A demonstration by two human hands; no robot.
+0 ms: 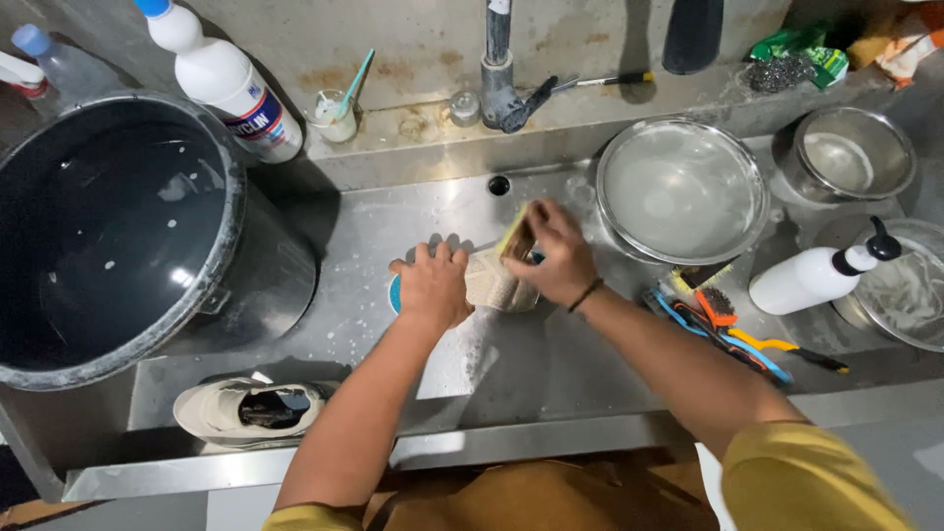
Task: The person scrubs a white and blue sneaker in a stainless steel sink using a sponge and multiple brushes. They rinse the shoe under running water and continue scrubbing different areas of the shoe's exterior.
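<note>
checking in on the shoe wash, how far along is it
Done: hard to tell; suds already lie on the sink. In hand: the left hand steadies a beige shoe while the right hand works a sponge on it. Left: the second shoe sits apart at the sink's near edge.

Beige shoe [495, 283], yellow sponge [513, 228], black bucket [118, 236], steel sink [551, 354]

light: bright, overhead | glare: steel bowl [682, 192] | shadows: soft beside black bucket [108, 226] | edges: wide-angle bending
</note>
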